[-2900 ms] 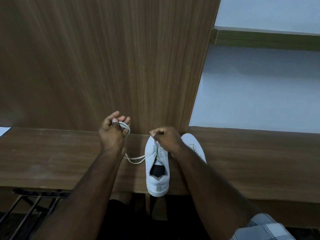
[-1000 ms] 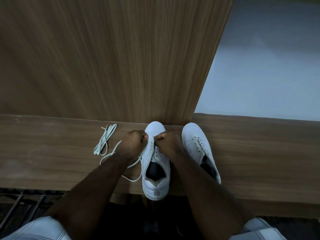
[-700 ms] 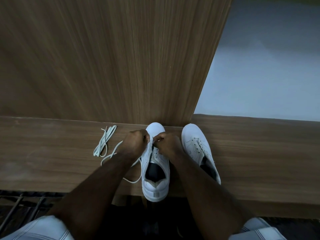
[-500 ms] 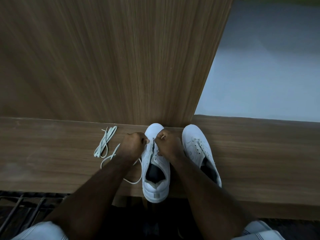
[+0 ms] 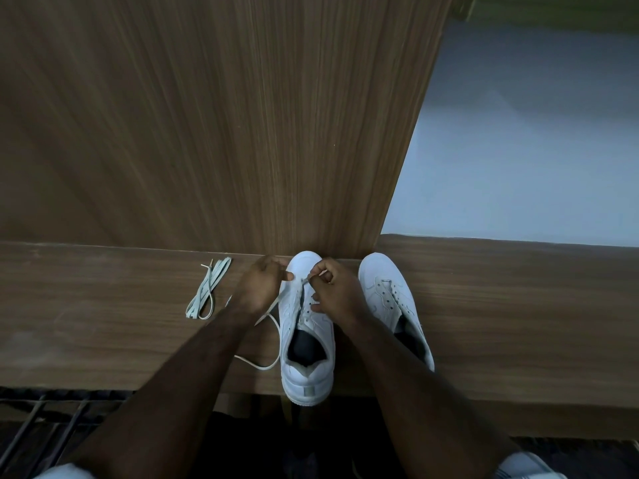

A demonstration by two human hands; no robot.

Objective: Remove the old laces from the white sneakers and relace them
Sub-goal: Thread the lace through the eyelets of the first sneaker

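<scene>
Two white sneakers stand toe-first against a wooden panel on a wooden bench. The left sneaker (image 5: 306,340) has a white lace (image 5: 266,357) trailing off its left side in a loop on the bench. My right hand (image 5: 337,292) pinches the lace tip over the eyelets near the toe. My left hand (image 5: 261,286) curls against the sneaker's left eyelet flap and holds it and the lace. The right sneaker (image 5: 389,299) stands unlaced beside my right forearm. A folded white lace (image 5: 207,288) lies on the bench to the left.
The wooden bench (image 5: 518,305) runs across the view, with an upright wooden panel (image 5: 224,115) behind it and a pale wall (image 5: 518,150) at the right. A dark metal rack (image 5: 41,426) sits below the bench at the lower left.
The folded lace, held in my left hand earlier, now lies on the bench. Both hands have come together at the left sneaker's toe eyelets, and my right hand has lifted the lace tip.
</scene>
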